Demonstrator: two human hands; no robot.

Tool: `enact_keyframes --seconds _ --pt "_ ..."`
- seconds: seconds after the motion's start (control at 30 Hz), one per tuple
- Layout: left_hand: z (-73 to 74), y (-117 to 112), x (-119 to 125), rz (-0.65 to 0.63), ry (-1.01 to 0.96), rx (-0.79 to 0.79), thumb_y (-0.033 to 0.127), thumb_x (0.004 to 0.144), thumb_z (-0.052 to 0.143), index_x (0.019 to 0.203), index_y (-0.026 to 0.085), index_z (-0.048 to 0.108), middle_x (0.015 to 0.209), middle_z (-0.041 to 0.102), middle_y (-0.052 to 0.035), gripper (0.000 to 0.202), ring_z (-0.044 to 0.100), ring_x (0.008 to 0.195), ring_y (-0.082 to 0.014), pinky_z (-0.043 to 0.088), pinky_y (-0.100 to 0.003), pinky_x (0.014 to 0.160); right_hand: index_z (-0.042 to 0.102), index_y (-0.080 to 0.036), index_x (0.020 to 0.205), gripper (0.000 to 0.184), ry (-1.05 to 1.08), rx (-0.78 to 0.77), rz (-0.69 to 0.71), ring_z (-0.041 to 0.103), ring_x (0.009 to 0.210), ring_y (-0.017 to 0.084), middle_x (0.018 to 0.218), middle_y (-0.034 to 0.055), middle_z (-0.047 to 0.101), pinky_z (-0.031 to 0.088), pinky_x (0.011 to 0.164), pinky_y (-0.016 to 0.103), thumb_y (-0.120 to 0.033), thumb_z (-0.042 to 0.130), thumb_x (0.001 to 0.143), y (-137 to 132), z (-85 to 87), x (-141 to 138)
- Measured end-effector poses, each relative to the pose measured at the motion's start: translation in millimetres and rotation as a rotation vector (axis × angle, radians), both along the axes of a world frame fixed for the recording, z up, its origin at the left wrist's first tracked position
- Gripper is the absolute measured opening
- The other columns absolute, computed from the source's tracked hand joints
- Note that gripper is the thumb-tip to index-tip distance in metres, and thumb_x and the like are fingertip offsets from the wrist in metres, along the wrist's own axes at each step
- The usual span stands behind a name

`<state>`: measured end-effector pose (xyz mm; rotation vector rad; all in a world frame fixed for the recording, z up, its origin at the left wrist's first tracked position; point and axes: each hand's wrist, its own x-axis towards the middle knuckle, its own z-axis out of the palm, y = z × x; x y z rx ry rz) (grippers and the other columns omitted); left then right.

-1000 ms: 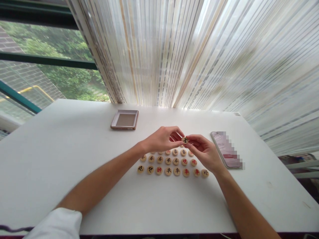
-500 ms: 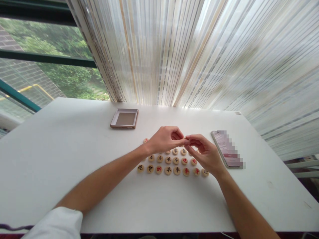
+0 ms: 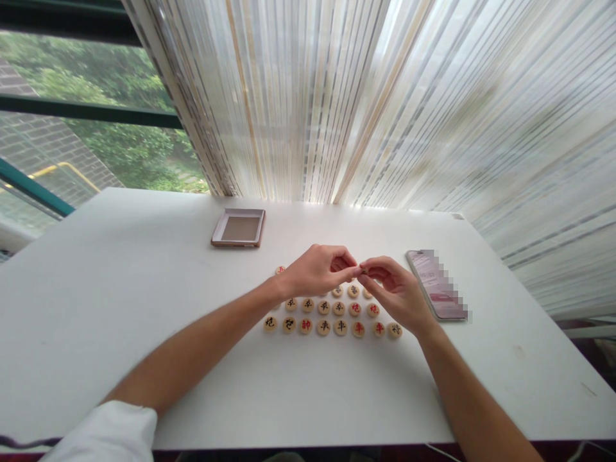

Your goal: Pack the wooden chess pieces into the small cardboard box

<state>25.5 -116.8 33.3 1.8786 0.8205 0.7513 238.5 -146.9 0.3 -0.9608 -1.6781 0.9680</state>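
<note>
Round wooden chess pieces (image 3: 332, 317) with black or red characters lie in neat rows on the white table (image 3: 120, 295). Above the far rows, my left hand (image 3: 315, 273) and my right hand (image 3: 397, 292) meet fingertip to fingertip. Both pinch one small chess piece (image 3: 362, 271) between them, and it is almost hidden by the fingers. One more piece (image 3: 280, 270) peeks out just beyond my left wrist.
A shallow pink-rimmed box (image 3: 239, 227) sits farther back on the left. A phone (image 3: 436, 283) lies to the right of my right hand. A striped curtain hangs behind the table, with a window at the left.
The piece held between my fingertips showed its black character a second ago; now it is turned and nearly hidden. Both hands have stayed in about the same place.
</note>
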Motion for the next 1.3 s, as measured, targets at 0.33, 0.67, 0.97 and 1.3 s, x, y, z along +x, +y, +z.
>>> enact_keyframes --seconds 0.33,0.67,0.97,1.3 --pt "15.0 14 -25 -0.156 0.198 0.125 0.036 0.094 0.066 0.109 0.016 0.072 0.094 0.078 -0.006 0.026 0.073 0.083 -0.0163 0.056 -0.026 0.073 0.067 -0.026 0.101 0.019 0.13 -0.027 -0.068 0.072 0.088 0.019 0.095 0.0023 0.071 0.064 0.076 0.033 -0.032 0.078 0.087 9 0.8 16" --pt "35.4 20 -66 -0.125 0.502 0.102 0.043 0.092 0.065 0.097 0.019 0.077 0.085 0.076 -0.0018 0.026 0.068 0.073 -0.0135 0.046 -0.021 0.06 0.071 -0.027 0.106 0.015 0.121 -0.007 -0.089 0.071 0.087 0.017 0.097 0.002 0.07 0.061 0.074 0.029 -0.029 0.072 0.091 19 -6.7 25" --pt "-13.2 -83 -43 0.194 0.534 0.43 0.025 0.103 0.052 0.112 0.021 0.069 0.112 0.073 -0.0058 0.02 0.066 0.108 -0.0215 0.051 -0.038 0.099 0.07 -0.026 0.105 0.022 0.105 -0.064 -0.148 0.073 0.086 0.02 0.093 0.0035 0.073 0.061 0.069 0.03 -0.037 0.077 0.087 26 -12.0 31" --pt "-67.2 -127 -8 0.322 0.691 0.683 0.04 0.104 0.048 0.145 0.018 0.048 0.147 0.058 -0.0071 0.048 0.049 0.139 -0.0255 0.03 -0.051 0.122 0.073 -0.023 0.101 0.025 0.122 -0.083 -0.245 0.073 0.073 0.018 0.083 0.0023 0.072 0.058 0.061 0.027 -0.045 0.073 0.088 32 -15.8 36"
